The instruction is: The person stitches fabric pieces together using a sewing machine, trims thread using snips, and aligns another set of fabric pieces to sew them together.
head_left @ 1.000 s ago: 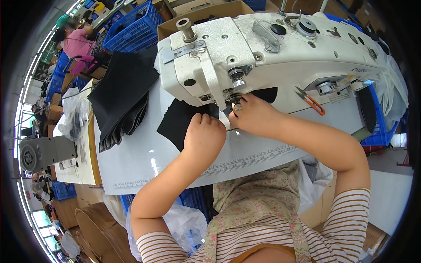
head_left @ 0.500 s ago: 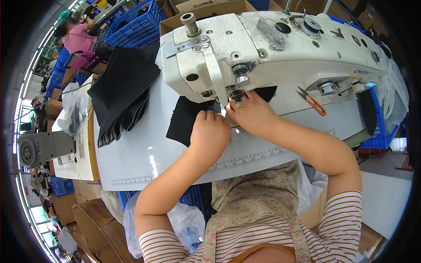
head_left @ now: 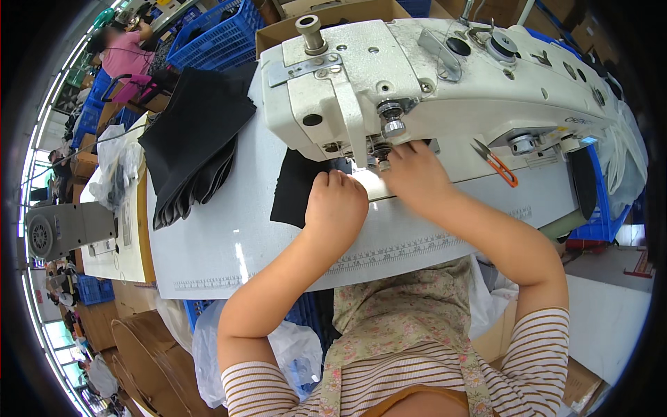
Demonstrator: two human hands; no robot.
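My left hand (head_left: 337, 210) is closed, its fingers curled on the right edge of a black fabric piece (head_left: 293, 189) that lies left of the needle area. The white sewing machine (head_left: 333, 90) stands over both hands. My right hand (head_left: 419, 174) is just right of the needle, fingers bent in under the machine head. Its fingertips are partly hidden behind the metal tension knob (head_left: 381, 153), so what they grip cannot be made out. A strip of pale machine bed shows between the hands.
A stack of black fabric pieces (head_left: 198, 132) lies on the left of the table (head_left: 208, 257). Orange-handled thread snips (head_left: 497, 165) rest on the machine bed at right. Beyond the table are a blue crate (head_left: 219, 35), a cardboard box (head_left: 278, 35) and a person in pink (head_left: 128, 55).
My right hand has shifted right, widening the gap between my hands. Less black fabric shows behind the right hand. My left hand stays on the fabric, and the view has shifted slightly.
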